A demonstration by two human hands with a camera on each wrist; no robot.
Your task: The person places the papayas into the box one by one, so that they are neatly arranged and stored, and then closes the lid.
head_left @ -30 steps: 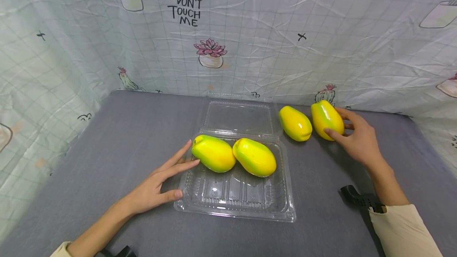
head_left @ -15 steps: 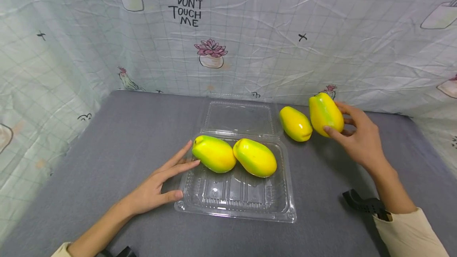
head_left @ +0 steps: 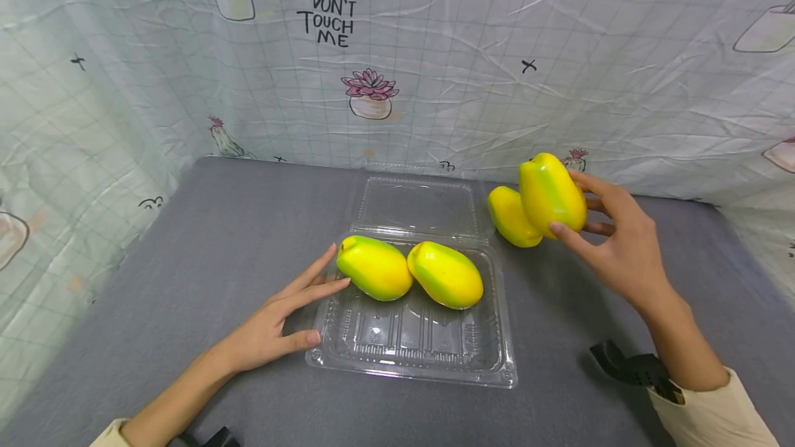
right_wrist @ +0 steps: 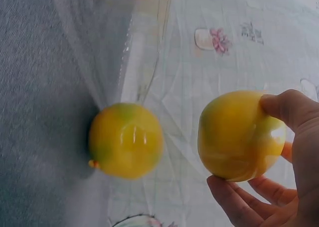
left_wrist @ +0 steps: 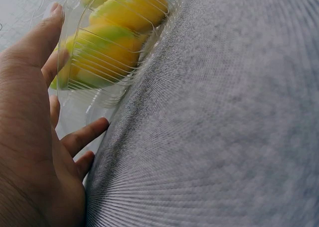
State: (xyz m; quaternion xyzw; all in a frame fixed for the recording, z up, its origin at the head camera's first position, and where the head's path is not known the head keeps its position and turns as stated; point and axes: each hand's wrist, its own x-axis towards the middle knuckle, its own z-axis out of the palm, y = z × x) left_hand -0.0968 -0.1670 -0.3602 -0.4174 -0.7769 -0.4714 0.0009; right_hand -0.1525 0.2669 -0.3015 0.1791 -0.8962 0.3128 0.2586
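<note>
My right hand [head_left: 627, 243] grips a yellow-green papaya [head_left: 551, 193] between thumb and fingers, raised off the table. In the right wrist view this papaya [right_wrist: 234, 137] hangs clear of a second papaya [right_wrist: 127, 140], which lies on the table; the head view shows that one [head_left: 511, 216] partly hidden behind the held one. Two more papayas, a left one [head_left: 375, 269] and a right one [head_left: 446, 276], lie side by side in a clear plastic clamshell container [head_left: 410, 372]. With fingers spread and nearly straight, my left hand [head_left: 263, 340] rests at the container's left edge.
The container's clear lid [head_left: 419, 205] lies folded back towards the wall. A grey cloth covers the table [head_left: 205, 247]. Behind it hangs a printed curtain [head_left: 435, 54]. Each wrist wears a black strap mount, such as the right one [head_left: 636, 368].
My right hand has lifted the papaya from the table and carried it slightly left, in front of the one lying there. The left hand and the container have stayed put.
</note>
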